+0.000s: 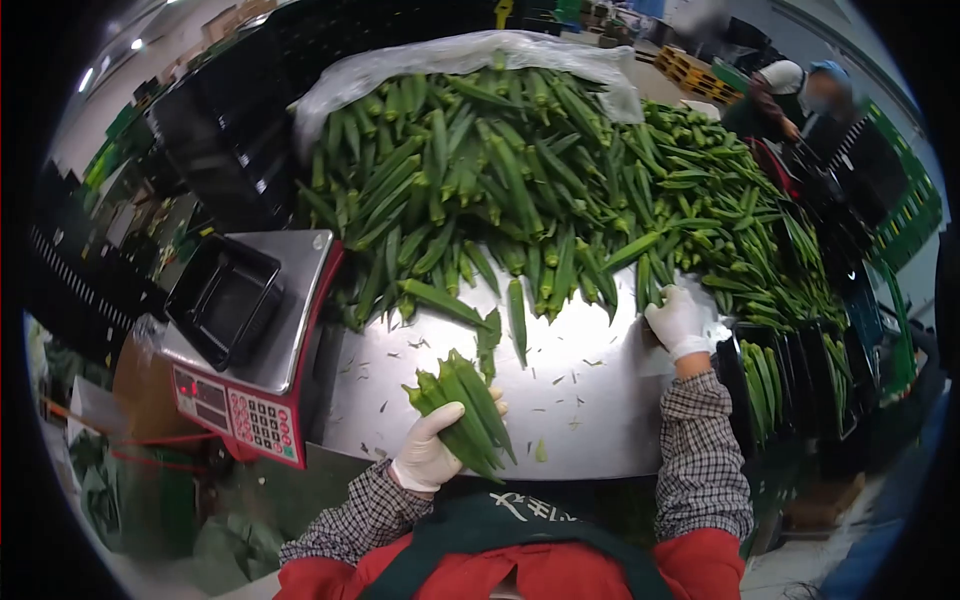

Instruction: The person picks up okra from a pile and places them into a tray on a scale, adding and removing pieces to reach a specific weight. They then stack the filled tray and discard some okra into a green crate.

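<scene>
Neatly tapered okra (462,405) (ridged) in gloved left hand (430,448)

- White lettering (535,508), apparently Japanese, on the dark green apron (500,532) below the metal table's (600,440) front edge; folds keep me from reading it surely.
- Red lit marks on the display (205,398) of the scale (303,262), beside the table's left edge; too small to read.
- Keypad (262,424) markings beside the display: illegible from here.

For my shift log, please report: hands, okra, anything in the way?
Left hand holds okra bunch. Right hand at front edge of okra pile, grip unclear. Small scraps litter metal tabletop between hands.
</scene>
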`<state>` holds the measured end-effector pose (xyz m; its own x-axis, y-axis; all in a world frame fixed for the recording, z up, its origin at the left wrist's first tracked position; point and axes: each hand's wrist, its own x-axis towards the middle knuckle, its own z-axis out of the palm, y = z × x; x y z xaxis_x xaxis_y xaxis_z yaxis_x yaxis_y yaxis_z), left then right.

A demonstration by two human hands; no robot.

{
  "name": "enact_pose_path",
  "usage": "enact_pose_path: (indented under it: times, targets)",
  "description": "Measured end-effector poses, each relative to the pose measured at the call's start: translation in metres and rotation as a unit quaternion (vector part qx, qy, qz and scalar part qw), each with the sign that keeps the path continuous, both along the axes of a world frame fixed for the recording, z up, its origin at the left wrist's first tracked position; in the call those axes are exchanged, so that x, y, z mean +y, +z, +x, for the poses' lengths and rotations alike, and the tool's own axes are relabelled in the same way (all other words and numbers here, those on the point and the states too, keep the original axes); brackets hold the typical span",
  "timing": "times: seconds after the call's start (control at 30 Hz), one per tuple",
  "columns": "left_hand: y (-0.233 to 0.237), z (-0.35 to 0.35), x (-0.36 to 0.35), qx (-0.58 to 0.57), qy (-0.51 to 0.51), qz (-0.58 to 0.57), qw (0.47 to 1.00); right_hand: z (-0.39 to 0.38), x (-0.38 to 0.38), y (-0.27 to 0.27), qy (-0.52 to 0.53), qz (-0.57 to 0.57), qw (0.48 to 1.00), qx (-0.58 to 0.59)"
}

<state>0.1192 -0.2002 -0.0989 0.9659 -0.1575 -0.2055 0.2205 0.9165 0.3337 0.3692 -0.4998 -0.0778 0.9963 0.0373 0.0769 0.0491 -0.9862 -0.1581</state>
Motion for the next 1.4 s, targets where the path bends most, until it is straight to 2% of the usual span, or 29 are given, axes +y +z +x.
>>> enact_pose_path:
  times: [0.07,0.17,0.2,0.27,0.3,0.33,0.37,0.4,0.47,0.53,0.6,0.67,0.73,0.8,0.87,0.97,1.0,1.07,1.13,1.2,1.27,1.3,1.37,1.4]
  targets:
    - [-0.001,0.0,0.003,-0.014,-0.001,0.011,1.0,-0.014,0.01,-0.002,0.037,-0.007,0.989,-0.143]
    - [0.0,0.001,0.007,-0.009,0.001,0.016,1.0,-0.038,0.064,0.027,0.154,0.171,0.968,-0.099]
    - [0.0,0.001,0.008,-0.006,0.0,0.018,1.0,-0.038,0.084,0.017,0.275,0.219,0.921,-0.168]
    - [0.001,-0.002,0.009,-0.01,0.005,0.006,1.0,-0.056,0.138,0.025,0.355,0.279,0.884,-0.117]
    - [0.002,-0.004,0.011,-0.011,0.013,0.007,1.0,-0.065,0.163,0.029,0.369,0.234,0.894,-0.1]
    - [0.003,-0.006,0.013,-0.012,0.02,0.008,1.0,-0.068,0.184,0.022,0.398,0.244,0.878,-0.107]
    - [0.003,-0.009,0.017,-0.008,0.031,0.012,0.999,-0.067,0.202,0.014,0.412,0.189,0.885,-0.104]
    - [0.003,-0.012,0.02,-0.005,0.043,0.015,0.999,-0.067,0.217,0.019,0.405,0.107,0.908,-0.017]
    - [0.006,-0.02,0.027,-0.002,0.07,0.033,0.997,-0.053,0.234,0.004,0.41,0.06,0.908,0.054]
    - [0.011,-0.025,0.034,-0.005,0.1,0.062,0.993,-0.055,0.233,0.012,0.399,0.149,0.905,0.026]
    - [0.01,-0.023,0.039,-0.005,0.118,0.045,0.992,-0.072,0.223,0.024,0.437,0.285,0.853,-0.026]
    - [0.012,-0.018,0.041,-0.017,0.135,0.03,0.99,-0.111,0.212,0.051,0.446,0.309,0.838,0.061]
    - [0.022,-0.006,0.035,-0.049,0.156,0.022,0.986,-0.143,0.2,0.054,0.541,0.253,0.802,-0.001]
    - [0.03,0.002,0.029,-0.036,0.157,0.044,0.986,-0.171,0.201,0.072,0.53,0.117,0.837,-0.074]
    - [0.034,0.004,0.03,-0.048,0.154,0.04,0.986,-0.174,0.202,0.078,0.538,0.122,0.83,-0.088]
    - [0.041,-0.005,0.042,-0.074,0.153,0.133,0.976,-0.173,0.208,0.088,0.564,0.159,0.805,-0.093]
    - [0.047,-0.006,0.044,-0.083,0.151,0.163,0.971,-0.175,0.211,0.091,0.567,0.172,0.8,-0.094]
    - [0.066,-0.008,0.043,-0.089,0.237,0.182,0.95,-0.181,0.219,0.101,0.58,0.199,0.784,-0.094]
    - [0.083,-0.008,0.056,-0.113,0.303,0.197,0.925,-0.182,0.224,0.111,0.595,0.268,0.753,-0.083]
    - [0.111,-0.012,0.087,-0.137,0.321,0.265,0.899,-0.176,0.221,0.112,0.605,0.334,0.72,-0.067]
    - [0.148,-0.015,0.121,-0.136,0.396,0.281,0.864,-0.166,0.213,0.105,0.6,0.336,0.724,-0.055]
    - [0.163,-0.016,0.145,-0.155,0.393,0.277,0.863,-0.161,0.208,0.102,0.591,0.336,0.732,-0.049]
    - [0.182,-0.012,0.184,-0.067,0.448,0.316,0.834,-0.156,0.198,0.1,0.573,0.334,0.747,-0.029]
    - [0.184,-0.007,0.204,-0.052,0.432,0.307,0.846,-0.155,0.193,0.1,0.564,0.335,0.754,-0.014]
